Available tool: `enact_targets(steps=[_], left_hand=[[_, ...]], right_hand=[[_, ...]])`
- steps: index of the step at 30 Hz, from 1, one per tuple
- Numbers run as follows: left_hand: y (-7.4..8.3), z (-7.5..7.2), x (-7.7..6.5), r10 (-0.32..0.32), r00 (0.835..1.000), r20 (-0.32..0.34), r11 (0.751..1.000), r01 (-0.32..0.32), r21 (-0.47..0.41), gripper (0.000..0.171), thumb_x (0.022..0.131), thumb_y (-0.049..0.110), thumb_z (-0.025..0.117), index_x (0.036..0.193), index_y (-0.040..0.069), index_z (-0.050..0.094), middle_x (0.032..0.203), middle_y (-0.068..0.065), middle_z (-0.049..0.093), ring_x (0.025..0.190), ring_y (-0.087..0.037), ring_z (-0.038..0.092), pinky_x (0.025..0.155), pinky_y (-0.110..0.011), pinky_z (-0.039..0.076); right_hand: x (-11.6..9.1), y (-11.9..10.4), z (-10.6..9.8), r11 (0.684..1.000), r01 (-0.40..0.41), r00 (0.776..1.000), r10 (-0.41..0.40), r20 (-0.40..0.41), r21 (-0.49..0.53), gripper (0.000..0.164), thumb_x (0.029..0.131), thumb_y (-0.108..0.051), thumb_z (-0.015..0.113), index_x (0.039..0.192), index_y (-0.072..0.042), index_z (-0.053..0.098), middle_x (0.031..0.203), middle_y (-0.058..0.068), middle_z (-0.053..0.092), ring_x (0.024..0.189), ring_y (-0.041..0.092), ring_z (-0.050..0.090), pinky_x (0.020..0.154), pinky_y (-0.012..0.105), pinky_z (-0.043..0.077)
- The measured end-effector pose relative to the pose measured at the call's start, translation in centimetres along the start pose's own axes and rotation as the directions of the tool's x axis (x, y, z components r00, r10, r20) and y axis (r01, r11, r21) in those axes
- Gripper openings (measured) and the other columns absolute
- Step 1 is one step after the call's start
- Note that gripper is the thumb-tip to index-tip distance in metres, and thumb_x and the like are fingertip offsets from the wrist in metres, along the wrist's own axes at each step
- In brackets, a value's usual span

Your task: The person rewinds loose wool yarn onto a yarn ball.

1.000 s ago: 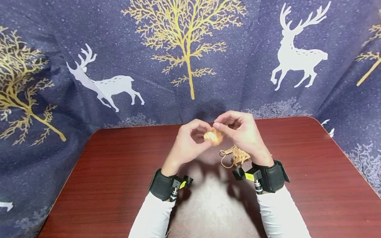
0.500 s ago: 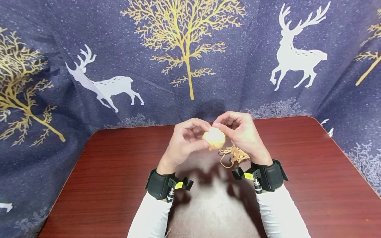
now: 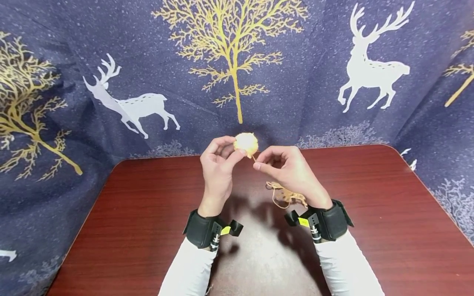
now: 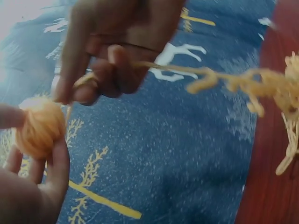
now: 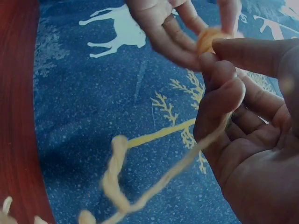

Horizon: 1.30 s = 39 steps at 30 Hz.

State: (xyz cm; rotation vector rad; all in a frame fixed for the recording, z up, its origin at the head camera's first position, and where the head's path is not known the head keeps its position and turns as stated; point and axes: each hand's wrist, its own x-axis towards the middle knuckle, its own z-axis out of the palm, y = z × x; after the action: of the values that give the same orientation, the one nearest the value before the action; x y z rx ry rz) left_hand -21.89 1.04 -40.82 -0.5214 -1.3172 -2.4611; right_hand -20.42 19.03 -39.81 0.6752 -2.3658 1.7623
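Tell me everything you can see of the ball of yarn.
The ball of yarn is roundish and yellow-orange, wound from strands that lie side by side and look soft and slightly fuzzy; in the head view its face is washed out almost white. It is held in the air, pinched between the thumb and fingers of the left hand. A strand runs from its lower edge to the fingertips of the right hand.
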Motion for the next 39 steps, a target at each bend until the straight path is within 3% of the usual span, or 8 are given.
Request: enact_targets(steps=[3, 9, 15, 20, 26, 31, 35, 39], left_hand=[[-0.3, 0.1, -0.1, 0.053, 0.997, -0.049, 0.982, -0.043, 0.186, 0.027, 0.074, -0.019, 0.072, 0.098, -0.007, 0.067, 0.098, -0.008, 0.067, 0.087, -0.016, 0.069, 0.075, -0.026, 0.059], [-0.9, 0.1, -0.4, 0.101, 0.995, 0.022, 0.878, -0.100, 0.467, 0.028, 0.076, -0.011, 0.074, 0.102, -0.008, 0.066, 0.098, -0.017, 0.068, 0.085, -0.020, 0.067, 0.076, -0.031, 0.062], [-1.2, -0.3, -0.7, 0.029, 0.987, 0.160, 0.797, -0.119, 0.591, 0.028, 0.075, -0.007, 0.076, 0.101, -0.002, 0.068, 0.100, -0.013, 0.068, 0.087, -0.022, 0.069, 0.077, -0.036, 0.062], [-1.1, -0.6, -0.6, -0.070, 0.948, 0.310, 0.740, -0.159, 0.654, 0.027, 0.074, -0.003, 0.079, 0.099, 0.001, 0.070, 0.095, -0.009, 0.070, 0.085, -0.018, 0.068, 0.078, -0.035, 0.062], [-0.6, -0.7, -0.6, -0.207, 0.845, 0.493, 0.825, -0.119, 0.552, 0.030, 0.075, -0.009, 0.076, 0.103, -0.001, 0.067, 0.098, -0.011, 0.069, 0.091, -0.021, 0.070, 0.082, -0.035, 0.061], [-0.1, -0.7, -0.6, -0.206, 0.766, 0.609, 0.922, -0.057, 0.383, 0.032, 0.075, -0.015, 0.075, 0.103, -0.007, 0.064, 0.099, -0.020, 0.066, 0.093, -0.024, 0.069, 0.085, -0.042, 0.060], [0.2, -0.7, -0.5, -0.142, 0.749, 0.648, 0.970, -0.024, 0.240, 0.034, 0.074, -0.021, 0.074, 0.104, -0.013, 0.061, 0.100, -0.027, 0.064, 0.094, -0.019, 0.067, 0.089, -0.045, 0.059], [0.3, -0.7, -0.5, -0.089, 0.766, 0.637, 0.994, 0.025, 0.109, 0.034, 0.077, -0.013, 0.077, 0.103, -0.020, 0.056, 0.106, -0.015, 0.066, 0.099, -0.016, 0.066, 0.089, -0.041, 0.059]], right_hand=[[-0.1, -0.2, 0.1, 1.000, -0.001, 1.000, 0.001, 0.016, -0.017, 0.005, 0.089, -0.011, 0.079, 0.091, -0.009, 0.075, 0.075, 0.008, 0.068, 0.059, 0.019, 0.059, 0.051, 0.025, 0.049], [-0.4, -0.5, -0.1, 1.000, -0.010, 1.000, 0.010, 0.007, -0.005, 0.005, 0.089, -0.011, 0.078, 0.092, -0.009, 0.075, 0.073, 0.008, 0.067, 0.058, 0.022, 0.059, 0.049, 0.025, 0.048], [-0.6, -0.4, -0.6, 0.997, -0.011, 1.000, 0.012, -0.025, 0.073, 0.006, 0.089, -0.007, 0.078, 0.094, -0.005, 0.075, 0.078, 0.008, 0.070, 0.061, 0.022, 0.062, 0.051, 0.029, 0.052], [-0.5, -0.1, -1.2, 0.996, 0.049, 0.996, -0.042, -0.078, 0.080, 0.006, 0.088, -0.001, 0.076, 0.094, -0.002, 0.074, 0.080, 0.011, 0.072, 0.062, 0.025, 0.065, 0.053, 0.028, 0.055], [-0.3, 0.1, -1.7, 0.995, 0.072, 0.992, -0.065, -0.105, 0.071, 0.006, 0.088, 0.000, 0.076, 0.093, -0.002, 0.075, 0.076, 0.011, 0.071, 0.056, 0.022, 0.060, 0.048, 0.025, 0.050], [-0.4, 0.2, -2.0, 0.995, 0.062, 0.992, -0.052, -0.118, 0.083, 0.007, 0.087, 0.000, 0.077, 0.093, -0.001, 0.075, 0.074, 0.008, 0.070, 0.055, 0.018, 0.058, 0.046, 0.023, 0.046], [-0.4, 0.5, -2.1, 0.993, 0.044, 0.993, -0.031, -0.117, 0.109, 0.006, 0.088, -0.002, 0.077, 0.094, -0.001, 0.075, 0.074, 0.008, 0.070, 0.053, 0.020, 0.055, 0.043, 0.023, 0.043], [-0.4, 0.5, -2.0, 0.992, 0.024, 0.993, -0.010, -0.115, 0.122, 0.006, 0.089, -0.003, 0.076, 0.094, 0.000, 0.075, 0.073, 0.007, 0.070, 0.050, 0.014, 0.052, 0.039, 0.024, 0.041]])
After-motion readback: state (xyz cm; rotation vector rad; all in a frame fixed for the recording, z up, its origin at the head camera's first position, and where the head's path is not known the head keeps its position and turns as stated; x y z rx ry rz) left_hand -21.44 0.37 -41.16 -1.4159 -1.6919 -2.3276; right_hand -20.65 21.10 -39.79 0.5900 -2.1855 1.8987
